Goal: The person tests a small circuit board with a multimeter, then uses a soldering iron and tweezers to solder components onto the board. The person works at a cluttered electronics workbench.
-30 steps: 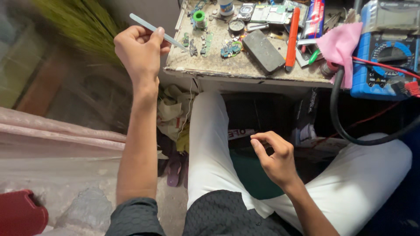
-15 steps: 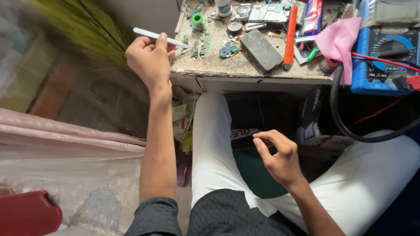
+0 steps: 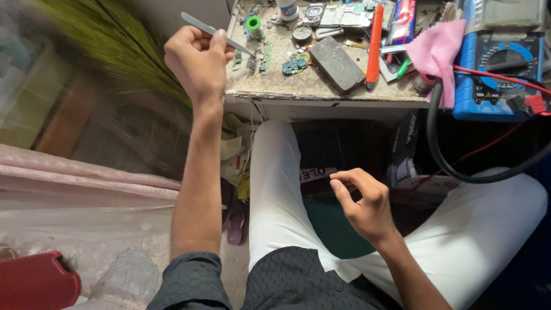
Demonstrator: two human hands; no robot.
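Observation:
My left hand (image 3: 198,60) is raised at the left edge of a cluttered workbench (image 3: 310,86) and grips a slim grey metal tool (image 3: 215,31) that points across the bench corner. My right hand (image 3: 361,201) hangs low between my knees, above my white trousers (image 3: 275,195), with thumb and fingers pinched together; whether anything small sits between them I cannot tell. On the bench near the tool lie small green circuit boards (image 3: 264,57) and a dark grey rectangular block (image 3: 338,64).
An orange-handled tool (image 3: 374,43), a pink cloth (image 3: 439,49) and a blue multimeter (image 3: 499,72) with red leads sit on the bench's right. A thick black cable (image 3: 453,169) loops down. A green broom (image 3: 115,43), plastic sheeting and a red object (image 3: 34,281) lie left.
My left hand with the tool has moved right, from open space to the bench's left edge. My right hand has stayed between my knees, still pinched.

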